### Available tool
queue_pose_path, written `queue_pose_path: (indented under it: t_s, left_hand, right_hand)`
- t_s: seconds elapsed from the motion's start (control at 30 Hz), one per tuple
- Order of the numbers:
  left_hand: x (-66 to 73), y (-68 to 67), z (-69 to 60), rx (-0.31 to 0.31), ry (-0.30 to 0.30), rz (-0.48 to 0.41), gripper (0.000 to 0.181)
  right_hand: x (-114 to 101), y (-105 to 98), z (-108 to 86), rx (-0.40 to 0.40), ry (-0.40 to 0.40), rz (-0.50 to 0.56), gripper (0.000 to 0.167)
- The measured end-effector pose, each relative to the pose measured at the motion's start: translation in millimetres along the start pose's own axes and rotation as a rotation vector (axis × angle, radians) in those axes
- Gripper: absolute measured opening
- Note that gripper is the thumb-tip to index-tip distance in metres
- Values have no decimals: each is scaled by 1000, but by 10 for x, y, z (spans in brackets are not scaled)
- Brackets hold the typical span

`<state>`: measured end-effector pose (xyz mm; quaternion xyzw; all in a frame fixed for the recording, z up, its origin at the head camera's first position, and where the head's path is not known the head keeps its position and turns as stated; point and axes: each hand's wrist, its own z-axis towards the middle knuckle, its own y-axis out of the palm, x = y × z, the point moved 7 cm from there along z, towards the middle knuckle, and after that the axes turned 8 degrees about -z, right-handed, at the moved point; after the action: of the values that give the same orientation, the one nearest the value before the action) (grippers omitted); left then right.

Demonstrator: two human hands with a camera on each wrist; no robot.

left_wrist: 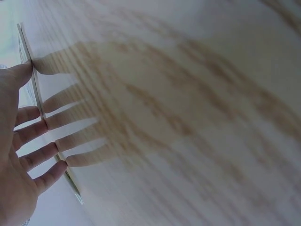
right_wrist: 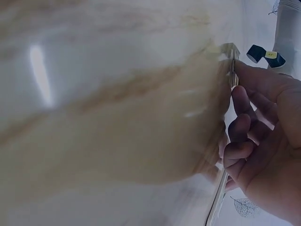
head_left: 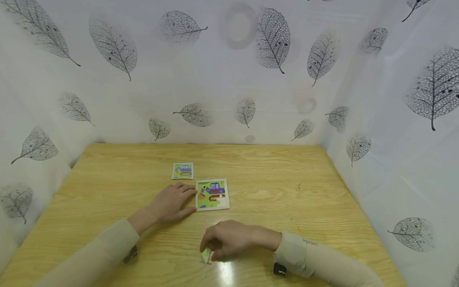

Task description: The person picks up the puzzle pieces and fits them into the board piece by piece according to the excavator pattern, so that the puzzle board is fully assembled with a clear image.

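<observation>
A square jigsaw puzzle (head_left: 212, 194) with a blue digger picture and a pale frame lies flat near the middle of the table. Its lower right part shows a pale, uncovered patch. My left hand (head_left: 172, 203) lies beside its left edge, and in the left wrist view the spread fingers touch the edge of the frame. Closer to me, my right hand (head_left: 231, 239) pinches a green puzzle piece (head_left: 206, 255) between thumb and fingers, low over the table. In the right wrist view the piece (right_wrist: 232, 52) appears edge-on at the fingertips; its face is hidden there.
A small picture card (head_left: 183, 171) with the same digger lies behind the puzzle, to its left. The wooden table (head_left: 279, 171) is enclosed at the back and sides by white cloth (head_left: 218, 87) printed with dark leaves.
</observation>
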<state>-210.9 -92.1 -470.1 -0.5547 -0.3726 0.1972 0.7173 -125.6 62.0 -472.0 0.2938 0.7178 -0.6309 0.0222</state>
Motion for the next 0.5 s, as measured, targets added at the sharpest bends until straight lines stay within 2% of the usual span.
queue_pose_path:
  t_s: [0.23, 0.5]
  left_hand:
    - [-18, 26, 14, -16, -11, 3, 58]
    - [-14, 10, 4, -3, -7, 6, 57]
  right_hand:
    - [82, -9, -52, 18, 84, 29, 32]
    - [164, -11, -97, 71, 110, 183, 20]
